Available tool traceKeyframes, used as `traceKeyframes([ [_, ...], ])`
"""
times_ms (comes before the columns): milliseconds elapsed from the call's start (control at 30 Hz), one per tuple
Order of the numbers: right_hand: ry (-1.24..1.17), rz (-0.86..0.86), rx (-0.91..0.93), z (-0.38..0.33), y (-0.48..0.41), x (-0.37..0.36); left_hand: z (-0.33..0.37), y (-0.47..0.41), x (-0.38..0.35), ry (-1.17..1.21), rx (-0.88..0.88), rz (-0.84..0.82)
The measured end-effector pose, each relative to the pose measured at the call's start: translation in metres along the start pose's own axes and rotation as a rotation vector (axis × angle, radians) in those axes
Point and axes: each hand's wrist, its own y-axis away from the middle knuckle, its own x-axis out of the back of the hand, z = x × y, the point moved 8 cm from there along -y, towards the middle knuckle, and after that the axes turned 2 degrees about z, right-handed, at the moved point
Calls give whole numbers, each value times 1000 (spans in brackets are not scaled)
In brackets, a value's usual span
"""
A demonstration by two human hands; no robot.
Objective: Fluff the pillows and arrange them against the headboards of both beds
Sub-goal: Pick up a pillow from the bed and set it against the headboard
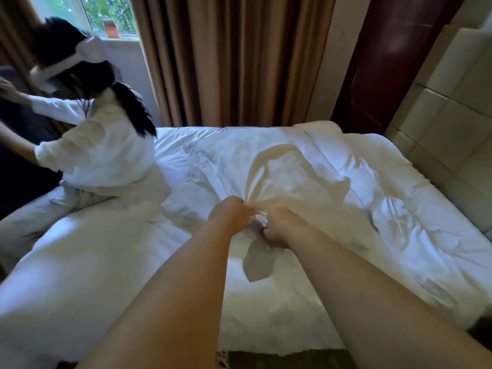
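Both hands bunch white cloth on the bed.

The left hand [230,213] and right hand [279,227] sit side by side at centre, fingers curled tight around a gathered fold of the pillow [287,171], which lies just past them toward 12 o'clock on the rumpled duvet [399,214]. At 10 o'clock a second person [101,145] in white leans away. The padded headboard [452,123] runs along 2 o'clock.

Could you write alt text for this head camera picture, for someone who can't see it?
Two bare hands, left hand and right hand, clench bunched white bedding on a rumpled bed. A second person in white kneels at the left, near brown curtains.
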Motion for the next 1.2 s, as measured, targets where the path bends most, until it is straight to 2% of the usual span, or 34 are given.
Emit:
traceKeyframes([
  [100,-49,-82,2,-9,14,-20,-16,19,1,-1,37,-27],
  [200,-13,-126,55,-17,18,-33,-25,29,-4,-213,32,-72],
  [333,38,-15,134,-22,14,-19,-21,24,2,-380,-7,-48],
  [567,100,70,196,-32,-41,12,-29,-40,20,-378,24,-10],
  [767,129,31,161,-28,-149,19,-40,-149,12,-320,80,-39],
  [967,288,-22,167,-33,-302,37,-25,-303,13,-266,42,-103],
  [1200,416,-35,228,-35,-475,71,-14,-458,33,-167,29,20],
])
